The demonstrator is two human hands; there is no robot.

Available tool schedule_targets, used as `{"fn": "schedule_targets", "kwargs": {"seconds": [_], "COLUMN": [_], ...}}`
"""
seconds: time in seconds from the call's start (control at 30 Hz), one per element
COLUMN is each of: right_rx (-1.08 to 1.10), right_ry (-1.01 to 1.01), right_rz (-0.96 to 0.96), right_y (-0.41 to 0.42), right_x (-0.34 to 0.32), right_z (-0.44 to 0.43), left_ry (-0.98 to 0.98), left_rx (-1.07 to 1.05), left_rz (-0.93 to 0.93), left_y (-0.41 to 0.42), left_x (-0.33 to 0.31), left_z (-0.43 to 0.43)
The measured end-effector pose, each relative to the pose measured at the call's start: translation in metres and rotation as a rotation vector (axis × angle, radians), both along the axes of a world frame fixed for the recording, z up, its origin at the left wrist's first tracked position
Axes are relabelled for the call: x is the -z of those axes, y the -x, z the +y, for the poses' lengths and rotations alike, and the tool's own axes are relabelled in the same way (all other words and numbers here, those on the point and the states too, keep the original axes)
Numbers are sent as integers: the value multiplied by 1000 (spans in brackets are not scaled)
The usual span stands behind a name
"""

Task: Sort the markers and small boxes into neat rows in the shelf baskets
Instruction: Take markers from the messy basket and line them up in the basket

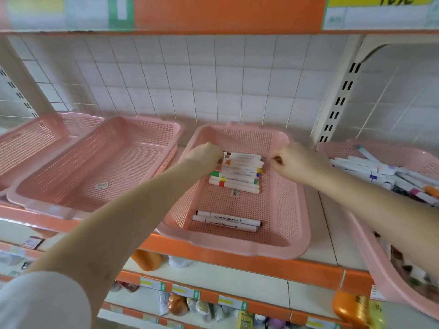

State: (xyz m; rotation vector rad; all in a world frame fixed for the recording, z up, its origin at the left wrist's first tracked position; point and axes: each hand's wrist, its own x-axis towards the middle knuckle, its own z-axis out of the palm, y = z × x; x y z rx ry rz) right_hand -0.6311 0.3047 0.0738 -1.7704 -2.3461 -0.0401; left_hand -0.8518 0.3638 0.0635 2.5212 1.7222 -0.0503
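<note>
Markers (240, 173) lie side by side in a row at the back of the middle basket (237, 246), most with coloured bands toward the left. We see a pair (225, 220) more, white with dark ends, lying parallel near its front wall. The left hand (206, 154) reaches into this basket with its fingers curled over the left ends of the rearmost markers. We cannot tell whether it pinches them or only presses on them. The right hand (297, 160) is curled just beside the row's right ends, with something small and dark brown at its fingertips. We cannot tell whether that is a held thing, or whether the hand touches the row. The right basket (365, 252) holds a loose pile (370, 168) of markers lying crosswise. The left basket (133, 162) has a barcode sticker (102, 185) on its floor. All three stand on a shelf (308, 269) with an orange edge, before a white tiled wall (213, 79).
</note>
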Motion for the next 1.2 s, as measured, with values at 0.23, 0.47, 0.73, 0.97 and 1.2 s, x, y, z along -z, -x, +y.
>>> {"fn": "schedule_targets", "kwargs": {"seconds": [0.23,0.47,0.73,0.97,1.2], "right_rx": [-58,29,298,561,671], "right_ry": [-55,-102,-89,-83,122], "right_rz": [220,285,311,341,389], "right_y": [-33,-44,-121,-193,-211], "right_x": [15,-4,-21,-18,0], "right_z": [0,-16,-81,-147,-179], "left_ry": [-5,-90,2,57,95], "left_rx": [0,195,485,701,818], "left_rz": [-10,-160,-553,-503,-439], "left_y": [7,-29,-138,-213,-254], "left_x": [10,-14,-23,-14,-7], "left_z": [10,-2,-31,-51,-65]}}
